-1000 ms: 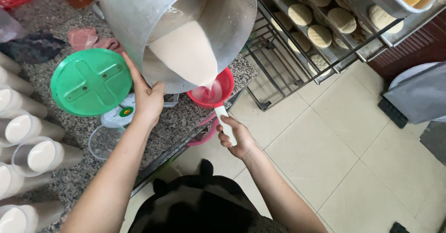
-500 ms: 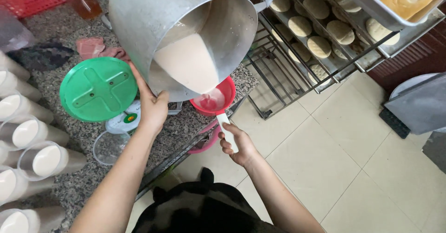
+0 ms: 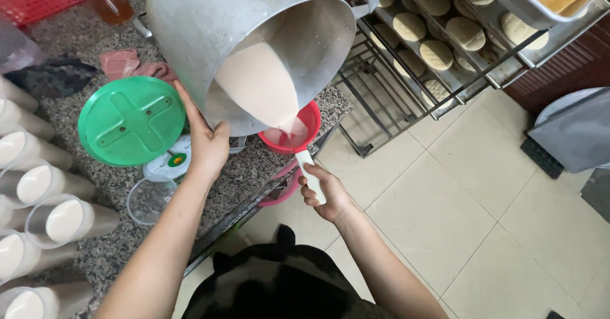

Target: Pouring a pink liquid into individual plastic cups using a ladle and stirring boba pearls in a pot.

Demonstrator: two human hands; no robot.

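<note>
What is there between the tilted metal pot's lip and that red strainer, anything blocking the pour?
Nothing visible blocks it. The left hand tips the metal pot so the beige liquid runs at its lip straight into the red strainer, which the right hand holds by its white handle directly under the lip.

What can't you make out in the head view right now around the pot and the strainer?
- What sits under the red strainer: hidden by the tilted metal pot and the strainer.
- Pot's far side and base: cut off by the top edge.
- Left hand fingers: hidden under the pot.
- Right hand palm: hidden behind the white handle.
- Filled cups: cut off by the left edge.
</note>
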